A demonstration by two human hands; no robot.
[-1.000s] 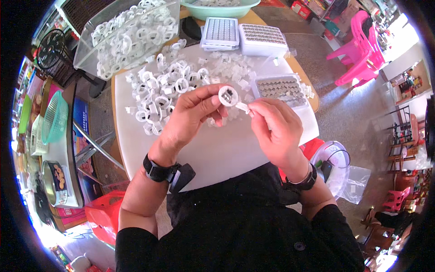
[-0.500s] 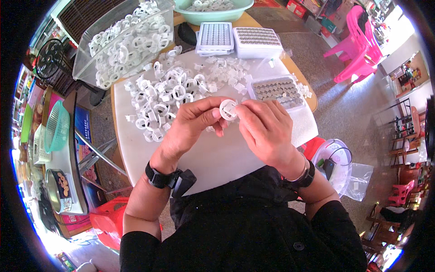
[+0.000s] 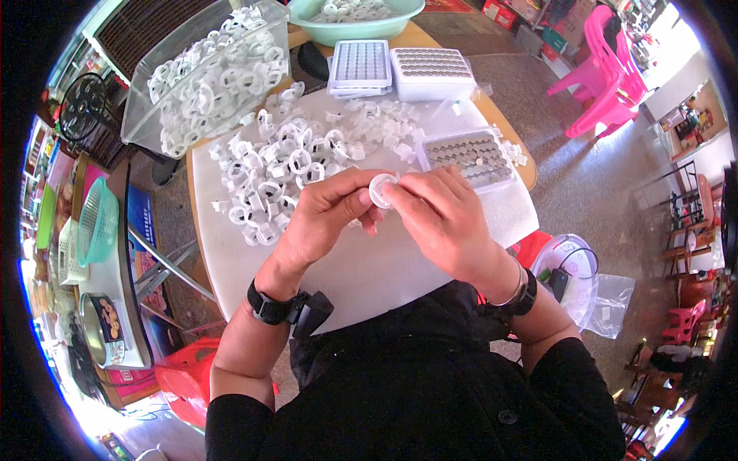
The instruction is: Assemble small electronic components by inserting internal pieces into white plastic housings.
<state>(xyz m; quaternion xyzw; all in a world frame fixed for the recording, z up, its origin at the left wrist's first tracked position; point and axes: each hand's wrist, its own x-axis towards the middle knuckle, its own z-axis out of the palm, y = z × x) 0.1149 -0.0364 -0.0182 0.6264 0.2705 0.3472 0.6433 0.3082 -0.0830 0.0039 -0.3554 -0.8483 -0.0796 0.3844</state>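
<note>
Both hands meet over the white table (image 3: 384, 269). My left hand (image 3: 327, 219) pinches a small round white plastic ring part (image 3: 380, 189) between thumb and fingers. My right hand (image 3: 446, 219) presses its fingertips against the same part from the right. A heap of similar white ring parts (image 3: 280, 165) lies just beyond my left hand. A clear tray of small grey round pieces (image 3: 469, 157) sits just beyond my right hand. Each wrist wears a black band.
A clear bin (image 3: 211, 77) full of white parts stands at the back left. Two stacked trays (image 3: 361, 65) (image 3: 432, 73) and a green basin (image 3: 354, 19) are at the back. Pink chairs (image 3: 607, 84) stand right, a red stool (image 3: 184, 384) lower left.
My hands have closed together around the white ring part; earlier the right hand held a small piece beside it, now its fingers press on the part.
</note>
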